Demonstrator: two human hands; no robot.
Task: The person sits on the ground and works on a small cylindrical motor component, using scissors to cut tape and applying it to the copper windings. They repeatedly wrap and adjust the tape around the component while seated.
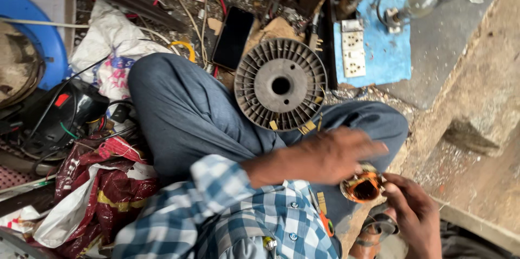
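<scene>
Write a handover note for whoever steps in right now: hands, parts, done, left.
Left hand: blurred, fingers spread over the small copper-wound coil; grip unclear.
Right hand: fingers at the coil's right side, supporting it.
Grey ribbed spool: rests on the person's knee, untouched.
Black phone and white socket board lie on the floor beyond.
Done: coil carries copper winding.
Left: cannot tell how much winding remains.

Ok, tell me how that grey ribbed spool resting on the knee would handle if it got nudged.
The grey ribbed spool looks like stiff moulded plastic, so it should keep its shape. It lies flat on the person's knee, a sloping cloth surface, so a nudge could slide it off. Being round, it would probably roll if it landed on edge.
</scene>
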